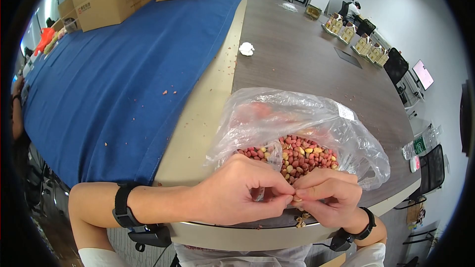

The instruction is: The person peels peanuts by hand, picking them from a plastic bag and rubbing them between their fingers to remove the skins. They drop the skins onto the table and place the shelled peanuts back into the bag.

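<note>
My left hand [247, 188] and my right hand [330, 194] meet at the table's near edge, fingertips pinched together. Between them is a small pale peanut [297, 199], mostly covered by the fingers. Just beyond lies a clear plastic bag [297, 101], its mouth open toward me, with many red-skinned peanuts [309, 157] inside. Some of the peanuts show yellowish where skin is gone. Bits of peanut skin [301, 220] rest at the table edge below my fingers.
A blue cloth [114, 84] covers the left of the table, with cardboard boxes [114, 0] at its far end. A crumpled white tissue [246, 49] lies beyond the bag. To the right are a plastic bottle [420, 143], small model houses [363, 44] and a chair [429, 168].
</note>
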### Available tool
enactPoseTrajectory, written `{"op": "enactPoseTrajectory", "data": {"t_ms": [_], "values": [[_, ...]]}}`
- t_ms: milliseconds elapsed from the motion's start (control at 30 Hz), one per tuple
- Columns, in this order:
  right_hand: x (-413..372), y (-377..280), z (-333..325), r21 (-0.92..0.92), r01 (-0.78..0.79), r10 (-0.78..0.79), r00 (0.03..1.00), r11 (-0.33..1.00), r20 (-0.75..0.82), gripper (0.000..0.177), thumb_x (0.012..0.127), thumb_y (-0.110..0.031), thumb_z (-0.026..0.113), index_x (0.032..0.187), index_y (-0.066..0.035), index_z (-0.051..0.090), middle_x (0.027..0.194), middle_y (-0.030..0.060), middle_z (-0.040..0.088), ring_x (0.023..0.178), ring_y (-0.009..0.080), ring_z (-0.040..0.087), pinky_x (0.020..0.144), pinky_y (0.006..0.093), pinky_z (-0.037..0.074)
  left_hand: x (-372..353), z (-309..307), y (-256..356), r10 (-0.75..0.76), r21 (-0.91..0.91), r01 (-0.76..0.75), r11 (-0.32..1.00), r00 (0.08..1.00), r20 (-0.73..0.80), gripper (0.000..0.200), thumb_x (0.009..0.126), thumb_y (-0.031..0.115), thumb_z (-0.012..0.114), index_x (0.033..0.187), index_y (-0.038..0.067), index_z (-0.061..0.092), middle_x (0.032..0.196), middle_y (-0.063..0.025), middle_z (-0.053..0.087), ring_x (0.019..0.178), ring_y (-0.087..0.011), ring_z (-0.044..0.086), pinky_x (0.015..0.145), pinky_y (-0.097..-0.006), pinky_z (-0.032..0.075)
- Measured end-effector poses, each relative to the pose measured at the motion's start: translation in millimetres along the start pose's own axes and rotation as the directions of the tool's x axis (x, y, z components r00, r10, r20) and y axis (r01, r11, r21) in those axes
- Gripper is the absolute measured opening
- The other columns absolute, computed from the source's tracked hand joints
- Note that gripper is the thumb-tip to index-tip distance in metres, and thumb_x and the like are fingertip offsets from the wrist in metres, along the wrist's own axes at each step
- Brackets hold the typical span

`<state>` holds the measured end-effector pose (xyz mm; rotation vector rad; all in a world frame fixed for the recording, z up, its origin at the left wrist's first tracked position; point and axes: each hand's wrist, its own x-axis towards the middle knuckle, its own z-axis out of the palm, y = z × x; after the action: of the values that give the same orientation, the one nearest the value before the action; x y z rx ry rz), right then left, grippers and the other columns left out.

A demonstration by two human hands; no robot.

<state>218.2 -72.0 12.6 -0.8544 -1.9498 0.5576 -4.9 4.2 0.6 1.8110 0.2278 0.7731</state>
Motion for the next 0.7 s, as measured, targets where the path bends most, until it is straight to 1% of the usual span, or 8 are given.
{"op": "enactPoseTrajectory", "data": {"t_ms": [133,200,333,533,700], "values": [[0.6,-0.8,0.6,0.008,-0.001,0.001,1.000,1.000,0.000,0.025,0.073,0.009,0.080,0.095,0.000,0.073,0.091,0.0116,0.073,0.074,0.0187,0.072,0.062,0.0264,0.056,-0.5,1.2,-2.1,0.019,-0.014,-0.020,1.000,1.000,-0.021,0.011,0.084,0.002,0.076,0.095,0.000,0.075,0.079,-0.0055,0.073,0.062,-0.0118,0.062,0.051,-0.0246,0.047],[0.1,-0.3,0.8,0.014,0.004,-0.004,1.000,1.000,-0.006,0.025,0.074,0.009,0.080,0.096,0.000,0.073,0.091,0.0122,0.073,0.074,0.0192,0.072,0.062,0.0266,0.056,-0.2,0.7,0.8,-0.010,-0.028,0.009,1.000,1.000,-0.011,0.011,0.084,0.002,0.076,0.095,0.001,0.075,0.079,-0.0053,0.073,0.061,-0.0114,0.061,0.051,-0.0242,0.047],[0.5,-1.1,-1.7,0.003,-0.006,0.006,1.000,1.000,0.017,0.026,0.074,0.010,0.079,0.097,0.001,0.073,0.091,0.0128,0.073,0.075,0.0199,0.072,0.064,0.0273,0.057,1.3,0.4,2.4,-0.020,-0.016,0.020,1.000,1.000,-0.010,0.010,0.084,0.001,0.075,0.094,0.001,0.075,0.079,-0.0050,0.073,0.061,-0.0111,0.062,0.051,-0.0241,0.047],[0.8,-0.4,-1.0,0.025,-0.023,0.022,0.999,0.999,0.027,0.027,0.073,0.010,0.079,0.097,0.001,0.072,0.091,0.0134,0.073,0.076,0.0208,0.072,0.065,0.0282,0.057,0.6,-0.1,-0.9,0.014,-0.015,-0.014,1.000,1.000,-0.009,0.009,0.085,0.003,0.074,0.093,0.002,0.075,0.077,-0.0044,0.073,0.062,-0.0111,0.063,0.051,-0.0244,0.047],[3.4,-2.2,-1.3,0.004,-0.042,0.042,0.999,0.999,0.017,0.028,0.072,0.010,0.079,0.098,0.002,0.073,0.091,0.0136,0.073,0.075,0.0210,0.072,0.064,0.0275,0.057,0.8,-1.2,2.1,-0.045,-0.015,0.045,0.999,0.999,0.007,0.006,0.086,0.003,0.073,0.092,0.002,0.075,0.078,-0.0049,0.073,0.062,-0.0103,0.063,0.051,-0.0245,0.047]]}}
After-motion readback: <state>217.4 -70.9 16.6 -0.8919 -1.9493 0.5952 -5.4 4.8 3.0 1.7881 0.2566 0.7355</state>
